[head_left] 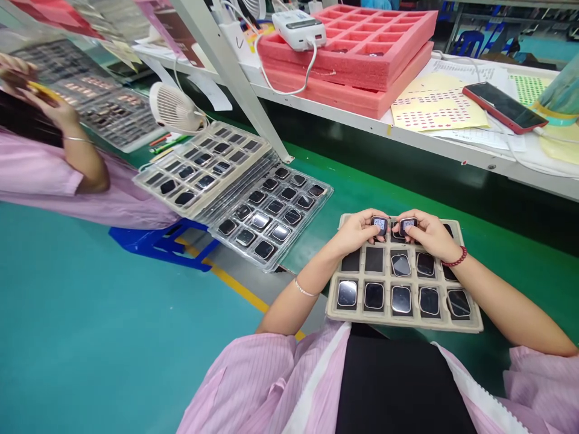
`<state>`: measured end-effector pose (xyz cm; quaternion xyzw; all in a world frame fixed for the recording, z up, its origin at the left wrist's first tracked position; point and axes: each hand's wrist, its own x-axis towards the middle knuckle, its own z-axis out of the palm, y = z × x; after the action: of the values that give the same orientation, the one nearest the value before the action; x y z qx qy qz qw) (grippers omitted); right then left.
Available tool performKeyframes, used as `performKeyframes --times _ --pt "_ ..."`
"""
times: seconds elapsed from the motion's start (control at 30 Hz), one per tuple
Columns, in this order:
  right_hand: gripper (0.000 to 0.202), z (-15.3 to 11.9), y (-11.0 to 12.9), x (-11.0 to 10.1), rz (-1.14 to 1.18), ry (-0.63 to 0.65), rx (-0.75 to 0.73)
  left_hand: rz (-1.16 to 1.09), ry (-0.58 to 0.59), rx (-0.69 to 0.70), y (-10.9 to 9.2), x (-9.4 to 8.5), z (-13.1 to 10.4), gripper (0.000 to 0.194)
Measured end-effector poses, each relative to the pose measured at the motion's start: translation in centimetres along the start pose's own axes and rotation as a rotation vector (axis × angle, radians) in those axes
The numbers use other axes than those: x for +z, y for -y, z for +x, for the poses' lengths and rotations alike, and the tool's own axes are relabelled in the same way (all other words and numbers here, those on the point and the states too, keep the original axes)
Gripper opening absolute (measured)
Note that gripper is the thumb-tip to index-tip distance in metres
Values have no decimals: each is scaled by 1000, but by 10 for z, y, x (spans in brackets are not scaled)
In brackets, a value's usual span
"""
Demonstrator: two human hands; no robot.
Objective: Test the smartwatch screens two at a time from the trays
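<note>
Over the back row of a beige compartment tray (357, 314), my left hand (356, 232) grips a dark square watch body (379, 226) whose screen shows a white code. Beside it, my right hand (428, 234) has its fingers wrapped round a second watch body (408, 226), also lit with a code. The two watches are close together but apart. In the tray's front row lie several dark-screened watch bodies, among them a bright reflecting one (347, 293). The middle row has some too, while two of its left compartments, one of them here (374, 260), hold none.
Left of the tray, a clear plastic tray (271, 265) and another beige tray (194, 211) hold several watches. A small white fan (174, 107) stands behind. The shelf (344, 114) bears red foam trays (384, 72), a white device (298, 30) and a phone (504, 107). A person in pink sits left.
</note>
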<state>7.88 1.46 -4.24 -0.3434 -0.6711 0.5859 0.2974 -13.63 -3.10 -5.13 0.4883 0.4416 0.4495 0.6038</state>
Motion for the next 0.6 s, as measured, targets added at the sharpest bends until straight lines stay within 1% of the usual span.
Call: performKeyframes --times 0.13,0.4,0.6 --pt "25 0 0 1 -31 -3 -3 4 13 0 -1 0 -1 33" --pt "26 2 -2 1 -21 -4 2 14 9 13 -2 0 -1 34" --pt "22 2 0 2 -18 9 12 21 16 2 -2 0 -1 34"
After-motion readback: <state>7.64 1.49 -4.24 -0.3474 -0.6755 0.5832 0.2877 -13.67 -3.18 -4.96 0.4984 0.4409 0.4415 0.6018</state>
